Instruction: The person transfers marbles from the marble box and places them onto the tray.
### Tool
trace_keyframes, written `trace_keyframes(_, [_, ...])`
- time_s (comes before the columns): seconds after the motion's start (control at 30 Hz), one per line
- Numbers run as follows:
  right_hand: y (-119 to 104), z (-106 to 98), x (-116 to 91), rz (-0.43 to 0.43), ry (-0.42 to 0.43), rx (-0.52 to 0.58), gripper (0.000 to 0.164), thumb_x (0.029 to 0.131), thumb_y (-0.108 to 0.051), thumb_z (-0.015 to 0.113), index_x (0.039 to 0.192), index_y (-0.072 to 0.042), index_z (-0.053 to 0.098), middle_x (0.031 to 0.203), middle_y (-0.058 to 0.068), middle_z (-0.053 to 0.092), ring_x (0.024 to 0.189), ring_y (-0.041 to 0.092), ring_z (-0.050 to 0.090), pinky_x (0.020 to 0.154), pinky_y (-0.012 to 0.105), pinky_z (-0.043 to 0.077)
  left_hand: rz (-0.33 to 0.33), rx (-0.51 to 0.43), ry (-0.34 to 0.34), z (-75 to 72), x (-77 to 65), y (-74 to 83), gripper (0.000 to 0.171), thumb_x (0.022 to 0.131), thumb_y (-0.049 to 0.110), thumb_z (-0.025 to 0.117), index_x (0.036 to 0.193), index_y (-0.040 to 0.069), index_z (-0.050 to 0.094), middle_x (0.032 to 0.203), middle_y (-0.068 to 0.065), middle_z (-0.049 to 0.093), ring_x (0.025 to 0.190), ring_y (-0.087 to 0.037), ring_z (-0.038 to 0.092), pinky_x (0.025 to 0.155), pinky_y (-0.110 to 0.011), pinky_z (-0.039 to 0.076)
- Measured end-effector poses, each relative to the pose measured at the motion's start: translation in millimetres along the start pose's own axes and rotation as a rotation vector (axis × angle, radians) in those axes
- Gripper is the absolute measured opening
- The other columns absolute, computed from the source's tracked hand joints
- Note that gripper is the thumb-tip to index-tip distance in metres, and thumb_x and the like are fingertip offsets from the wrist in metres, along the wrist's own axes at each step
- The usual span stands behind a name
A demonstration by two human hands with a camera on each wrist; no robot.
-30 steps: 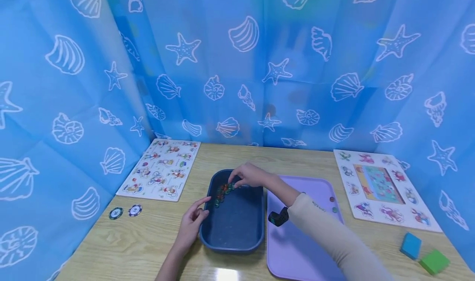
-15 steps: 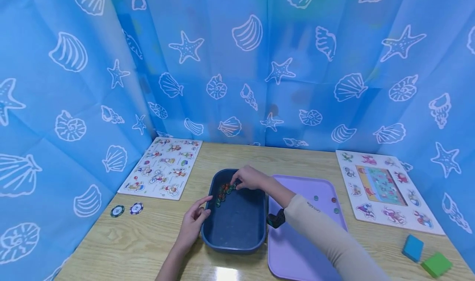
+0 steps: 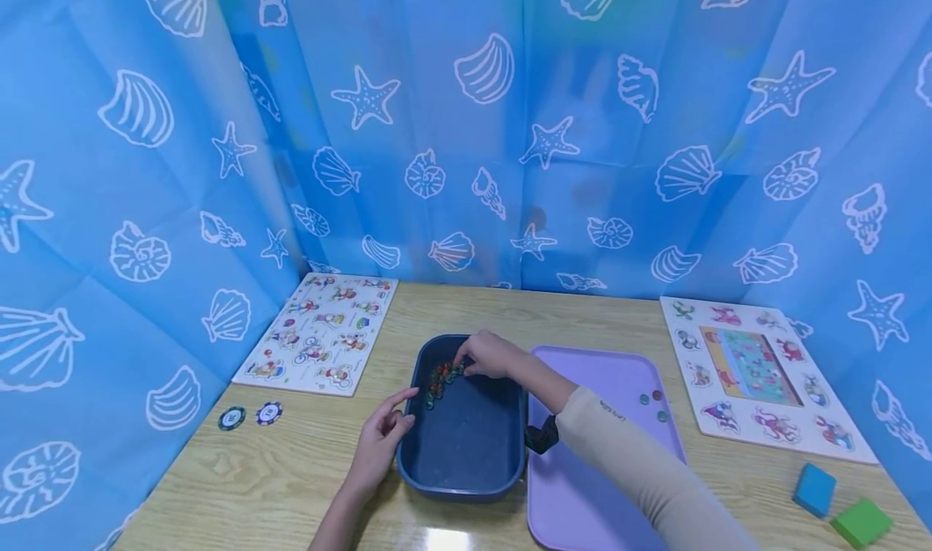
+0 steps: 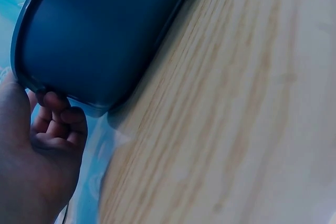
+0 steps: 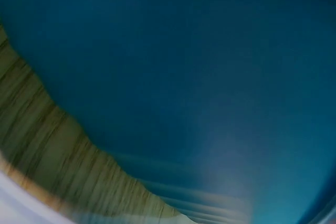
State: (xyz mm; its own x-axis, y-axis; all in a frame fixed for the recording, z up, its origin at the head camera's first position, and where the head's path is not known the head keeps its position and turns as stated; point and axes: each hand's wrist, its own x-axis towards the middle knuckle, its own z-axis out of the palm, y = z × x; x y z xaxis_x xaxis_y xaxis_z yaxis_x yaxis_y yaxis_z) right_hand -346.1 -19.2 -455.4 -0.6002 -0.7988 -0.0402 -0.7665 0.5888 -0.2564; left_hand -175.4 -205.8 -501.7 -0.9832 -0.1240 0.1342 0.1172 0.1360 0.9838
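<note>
A dark blue bin [image 3: 462, 438] stands on the wooden table. My left hand [image 3: 379, 438] holds its left rim; in the left wrist view that hand [image 4: 50, 140] has its fingers bent at the bin's edge. Several small, round, marble-like red and green pieces [image 3: 437, 379] are gathered at the bin's far left. My right hand [image 3: 489, 355] reaches in over the far rim, fingers bent down at the pile; its fingertips are too small to tell whether they pinch a piece. The right wrist view shows mostly the bin's blurred blue wall [image 5: 157, 77].
A purple tray [image 3: 582, 486] lies right of the bin under my right forearm, bearing a red piece [image 3: 658, 395] and two green pieces [image 3: 662, 416]. Two poker chips [image 3: 269, 413], picture boards [image 3: 772, 373] and blue and green blocks [image 3: 862, 523] lie around the sides.
One green piece on the purple tray has moved rightward, close to the other two. My right hand stays at the pile with little movement; the left hand keeps its place on the rim.
</note>
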Motion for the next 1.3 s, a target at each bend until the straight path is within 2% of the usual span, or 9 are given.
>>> trace_keyframes(0.07, [-0.6, 0.4, -0.1, 0.013, -0.007, -0.017, 0.019, 0.081, -0.019, 0.065, 0.099, -0.017, 0.069, 0.077, -0.001, 0.064, 0.058, 0.007, 0.048, 0.058, 0.021, 0.039, -0.005, -0.006, -0.008, -0.1, 0.3, -0.2, 0.034, 0.087, 0.007, 0.054, 0.12, 0.016, 0.056, 0.061, 0.001, 0.039, 0.053, -0.008, 0.037, 0.053, -0.021, 0.031])
trace_keyframes(0.17, [-2.2, 0.0, -0.8, 0.029, -0.012, -0.019, 0.018, 0.081, -0.018, 0.065, 0.098, -0.017, 0.069, 0.097, -0.002, 0.066, 0.078, 0.009, 0.058, 0.072, 0.024, 0.046, -0.021, -0.013, -0.02, -0.1, -0.5, 3.8, 0.035, 0.088, 0.005, 0.053, 0.122, 0.013, 0.054, 0.061, 0.001, 0.038, 0.053, -0.008, 0.036, 0.053, -0.021, 0.03])
trace_keyframes(0.27, [-3.9, -0.6, -1.6, 0.033, -0.017, -0.022, 0.016, 0.08, -0.019, 0.066, 0.096, -0.017, 0.069, 0.099, -0.002, 0.065, 0.085, 0.01, 0.059, 0.077, 0.027, 0.046, -0.038, -0.005, -0.022, 1.4, -4.7, 16.9, 0.036, 0.088, 0.003, 0.052, 0.122, 0.01, 0.053, 0.06, 0.001, 0.037, 0.053, -0.008, 0.035, 0.053, -0.02, 0.03])
trace_keyframes(0.4, [-3.2, -0.9, -3.7, 0.012, 0.0, -0.021, 0.014, 0.08, -0.021, 0.066, 0.093, -0.017, 0.069, 0.095, -0.004, 0.066, 0.079, 0.009, 0.058, 0.074, 0.026, 0.046, -0.041, 0.0, -0.022, 3.9, -9.2, 29.6, 0.036, 0.087, 0.001, 0.051, 0.122, 0.009, 0.053, 0.06, 0.001, 0.037, 0.053, -0.007, 0.035, 0.054, -0.019, 0.03])
trace_keyframes(0.53, [-7.2, -9.5, -13.1, -0.036, 0.058, 0.017, 0.015, 0.081, -0.021, 0.065, 0.094, -0.015, 0.069, 0.081, -0.003, 0.065, 0.065, 0.008, 0.053, 0.064, 0.024, 0.044, -0.042, 0.002, -0.021, 4.5, -10.0, 28.7, 0.036, 0.087, 0.002, 0.051, 0.122, 0.009, 0.053, 0.06, 0.001, 0.036, 0.053, -0.007, 0.035, 0.054, -0.02, 0.03])
trace_keyframes(0.77, [-11.5, -43.8, -52.2, -0.029, 0.19, 0.213, 0.021, 0.084, -0.027, 0.06, 0.101, -0.017, 0.066, 0.063, -0.008, 0.053, 0.048, 0.005, 0.036, 0.049, 0.021, 0.031, -0.028, 0.019, -0.005, 3.4, -10.2, 29.4, 0.035, 0.087, 0.0, 0.05, 0.121, 0.008, 0.053, 0.057, 0.003, 0.034, 0.051, -0.006, 0.033, 0.052, -0.02, 0.03])
trace_keyframes(0.9, [7.4, -51.8, -80.4, 0.011, 0.286, 0.268, 0.021, 0.084, -0.029, 0.06, 0.101, -0.019, 0.067, 0.05, -0.006, 0.033, 0.045, 0.009, 0.026, 0.047, 0.023, 0.026, -0.005, 0.015, -0.015, 3.7, -10.0, 27.8, 0.035, 0.087, 0.0, 0.05, 0.122, 0.006, 0.053, 0.055, 0.004, 0.033, 0.049, -0.005, 0.033, 0.049, -0.021, 0.03])
trace_keyframes(1.03, [41.0, -44.1, -107.3, 0.09, 0.361, 0.29, 0.019, 0.083, -0.026, 0.062, 0.098, -0.016, 0.068, 0.049, -0.006, 0.027, 0.044, 0.009, 0.025, 0.046, 0.024, 0.026, -0.005, 0.007, -0.02, 3.2, -7.4, 22.9, 0.035, 0.088, 0.0, 0.05, 0.122, 0.007, 0.053, 0.056, 0.003, 0.034, 0.049, -0.006, 0.034, 0.049, -0.021, 0.03])
trace_keyframes(1.3, [92.5, -4.6, -151.4, 0.245, 0.284, 0.311, 0.016, 0.079, -0.019, 0.067, 0.093, -0.013, 0.069, 0.049, -0.008, 0.031, 0.045, 0.006, 0.028, 0.044, 0.021, 0.027, -0.021, -0.012, -0.01, 2.1, -1.9, 3.1, 0.034, 0.088, 0.007, 0.053, 0.12, 0.016, 0.055, 0.058, 0.001, 0.035, 0.05, -0.008, 0.034, 0.049, -0.021, 0.03])
